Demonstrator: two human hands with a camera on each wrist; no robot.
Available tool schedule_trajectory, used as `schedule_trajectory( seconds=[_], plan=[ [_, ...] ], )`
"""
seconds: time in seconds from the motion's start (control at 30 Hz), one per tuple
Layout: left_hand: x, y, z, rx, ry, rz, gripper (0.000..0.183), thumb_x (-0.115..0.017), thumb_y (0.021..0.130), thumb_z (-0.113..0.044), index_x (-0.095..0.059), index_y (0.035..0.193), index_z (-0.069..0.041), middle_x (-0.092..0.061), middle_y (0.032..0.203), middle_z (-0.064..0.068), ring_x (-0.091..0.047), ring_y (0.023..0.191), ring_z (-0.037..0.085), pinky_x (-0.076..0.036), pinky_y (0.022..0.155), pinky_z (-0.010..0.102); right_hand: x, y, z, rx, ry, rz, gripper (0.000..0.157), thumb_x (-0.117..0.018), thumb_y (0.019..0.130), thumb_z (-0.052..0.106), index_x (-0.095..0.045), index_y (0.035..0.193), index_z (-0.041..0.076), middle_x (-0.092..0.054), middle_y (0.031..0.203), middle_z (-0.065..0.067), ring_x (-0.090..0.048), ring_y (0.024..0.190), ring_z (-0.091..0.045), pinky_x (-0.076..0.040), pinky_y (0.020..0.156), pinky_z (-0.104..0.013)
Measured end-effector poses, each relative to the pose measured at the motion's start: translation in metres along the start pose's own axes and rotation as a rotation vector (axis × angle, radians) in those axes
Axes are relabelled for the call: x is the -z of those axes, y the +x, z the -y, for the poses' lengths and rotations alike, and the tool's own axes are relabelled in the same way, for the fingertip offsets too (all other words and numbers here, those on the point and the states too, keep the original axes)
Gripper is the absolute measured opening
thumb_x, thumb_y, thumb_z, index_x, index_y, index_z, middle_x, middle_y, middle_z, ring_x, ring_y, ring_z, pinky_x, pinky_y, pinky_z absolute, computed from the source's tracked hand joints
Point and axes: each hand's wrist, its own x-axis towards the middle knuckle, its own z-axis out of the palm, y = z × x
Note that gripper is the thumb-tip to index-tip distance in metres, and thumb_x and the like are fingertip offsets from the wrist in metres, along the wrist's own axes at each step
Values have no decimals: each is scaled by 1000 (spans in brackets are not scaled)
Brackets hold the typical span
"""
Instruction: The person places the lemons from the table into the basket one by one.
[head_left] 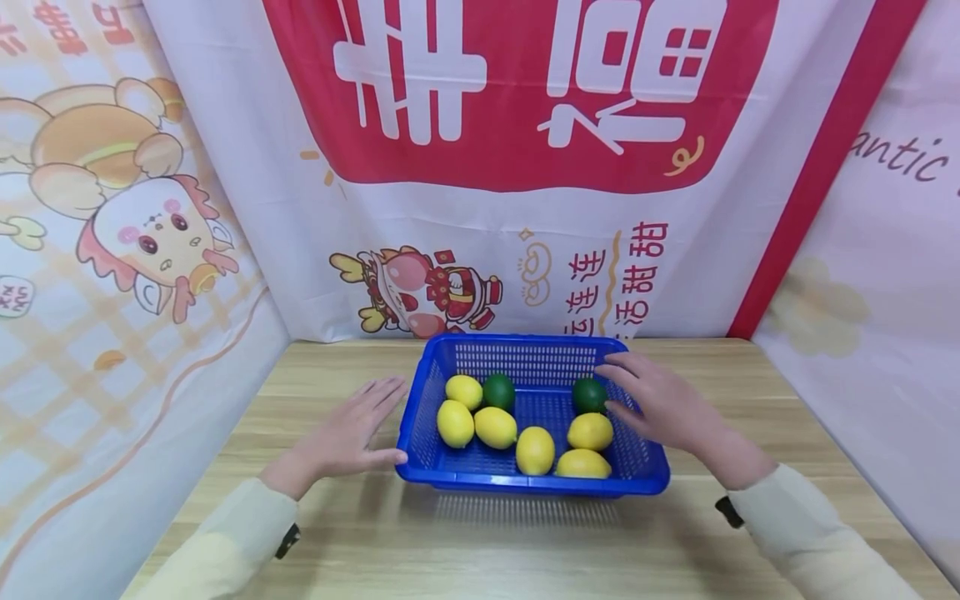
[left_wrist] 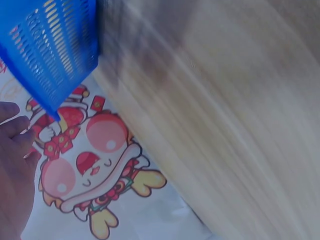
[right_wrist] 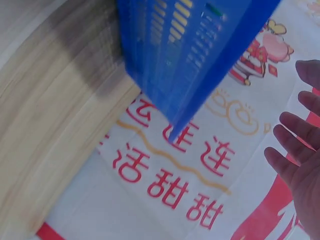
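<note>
A blue plastic basket (head_left: pixel 487 481) stands on the table, its walls full of slots. Inside lie several yellow lemons (head_left: pixel 496 427), plus one dark green, egg-shaped fruit (head_left: pixel 498 392) at the back left and another green fruit (head_left: pixel 588 396) at the right. My left hand (head_left: pixel 348 433) is beside the basket's left wall, fingers extended, thumb by the front left corner; whether it touches the rim I cannot tell. Over the right rim reaches my right hand (head_left: pixel 667 404), fingers spread above the fruit at that end. In the right wrist view its fingers (right_wrist: pixel 290 142) hold nothing.
The wooden table (head_left: pixel 360 542) extends in front of the basket and to both sides. Right behind the basket hangs a white and red printed cloth (head_left: pixel 510 167). Printed cloths also line the left side (head_left: pixel 135 350) and the right side (head_left: pixel 877 333).
</note>
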Motion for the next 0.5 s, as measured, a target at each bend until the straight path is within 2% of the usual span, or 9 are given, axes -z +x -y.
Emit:
schedule_trajectory(
  seconds=[0.2,0.5],
  plan=[
    [11,0,7,-8,110,-79,97,-59,85,-64,-33,148,5,-33,152,23,-28,140,40,-23,113,55,11,-14,-10,-77,-37,-27,47,-74,87,26,-60,124,2,-58,125,-19,-57,112,-35,-53,87,-52],
    [19,-1,15,38,169,-133,97,-63,83,-63,-34,149,2,-30,153,23,-26,140,41,-19,114,55,21,-37,-25,-179,-98,-89,62,-81,75,19,-57,130,0,-57,126,-22,-56,113,-39,-52,86,-56]
  ],
)
